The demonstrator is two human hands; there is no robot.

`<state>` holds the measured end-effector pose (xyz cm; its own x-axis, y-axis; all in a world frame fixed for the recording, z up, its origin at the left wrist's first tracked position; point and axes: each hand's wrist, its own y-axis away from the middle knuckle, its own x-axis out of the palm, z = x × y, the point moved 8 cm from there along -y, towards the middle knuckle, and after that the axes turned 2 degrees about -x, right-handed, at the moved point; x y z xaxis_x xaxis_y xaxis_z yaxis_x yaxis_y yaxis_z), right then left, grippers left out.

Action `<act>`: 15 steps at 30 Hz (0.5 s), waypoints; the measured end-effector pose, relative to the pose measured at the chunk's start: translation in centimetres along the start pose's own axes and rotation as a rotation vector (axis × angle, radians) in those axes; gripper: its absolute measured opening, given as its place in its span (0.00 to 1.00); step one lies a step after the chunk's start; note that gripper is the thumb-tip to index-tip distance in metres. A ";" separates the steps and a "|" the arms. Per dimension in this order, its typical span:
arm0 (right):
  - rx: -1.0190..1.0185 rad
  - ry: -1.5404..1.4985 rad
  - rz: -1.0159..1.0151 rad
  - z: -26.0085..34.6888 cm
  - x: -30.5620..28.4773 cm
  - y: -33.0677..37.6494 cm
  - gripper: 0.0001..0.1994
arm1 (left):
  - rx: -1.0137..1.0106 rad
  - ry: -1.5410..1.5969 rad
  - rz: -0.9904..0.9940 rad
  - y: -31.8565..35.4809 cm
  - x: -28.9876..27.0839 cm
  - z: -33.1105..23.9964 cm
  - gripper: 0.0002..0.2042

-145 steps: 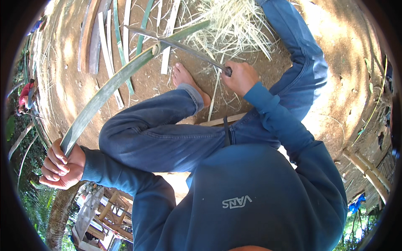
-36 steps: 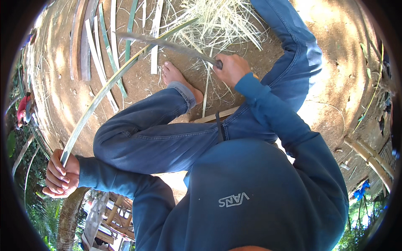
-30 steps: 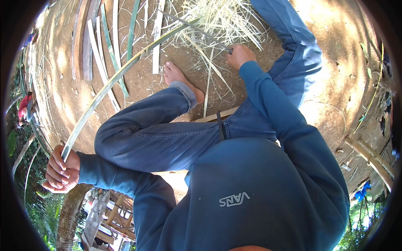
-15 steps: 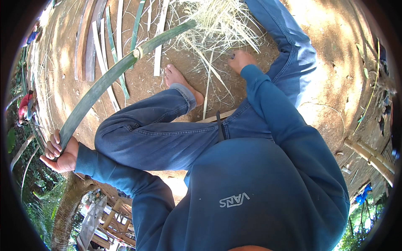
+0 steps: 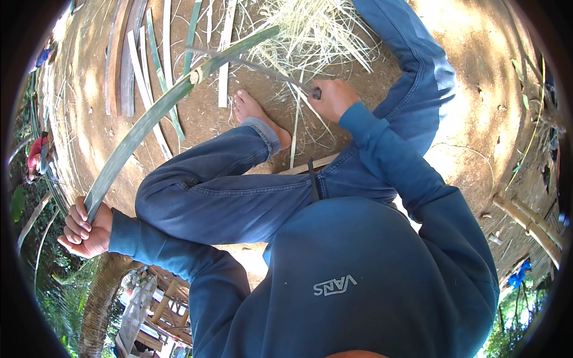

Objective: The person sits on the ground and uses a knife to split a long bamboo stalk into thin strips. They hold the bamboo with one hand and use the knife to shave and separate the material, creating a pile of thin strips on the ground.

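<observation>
A long green split of bamboo (image 5: 140, 134) with a pale node slants up from the lower left across the view. My left hand (image 5: 88, 228) is closed around its lower end. Higher up on the right, my right hand (image 5: 334, 100) grips a knife (image 5: 274, 74) by its dark handle. The long, thin grey blade points left and crosses the bamboo's upper part in the view. Whether blade and bamboo touch, I cannot tell.
Several pale and green bamboo strips (image 5: 224, 71) lie on the brown ground beside darker boards (image 5: 119, 65). A heap of thin shavings (image 5: 322, 36) lies ahead, between my legs. My bare foot (image 5: 261, 117) rests near the strips. Another person (image 5: 37, 156) is at the far left.
My right hand has moved slightly left and down, bringing the knife blade across the bamboo, where it was not visible before. My left hand, still holding the bamboo, has hardly shifted.
</observation>
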<state>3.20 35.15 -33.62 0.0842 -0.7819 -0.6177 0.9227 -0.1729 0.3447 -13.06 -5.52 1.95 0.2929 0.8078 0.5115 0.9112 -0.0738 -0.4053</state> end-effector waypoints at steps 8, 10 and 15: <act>0.181 0.065 0.069 -3.4 -0.2 -1.6 0.12 | 0.029 -0.027 -0.017 -0.5 0.0 -0.2 0.19; 0.183 0.076 0.083 -3.5 -0.2 -1.1 0.13 | 0.025 -0.025 -0.009 0.1 0.2 -0.2 0.19; 0.303 0.112 -0.003 -7.2 0.3 -2.5 0.13 | 0.034 -0.004 -0.065 -0.2 0.0 0.4 0.19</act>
<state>3.65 39.70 -39.78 0.1380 -0.7129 -0.6875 0.7707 -0.3587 0.5267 -13.32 -5.23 1.71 0.2328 0.8123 0.5347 0.9179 -0.0018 -0.3969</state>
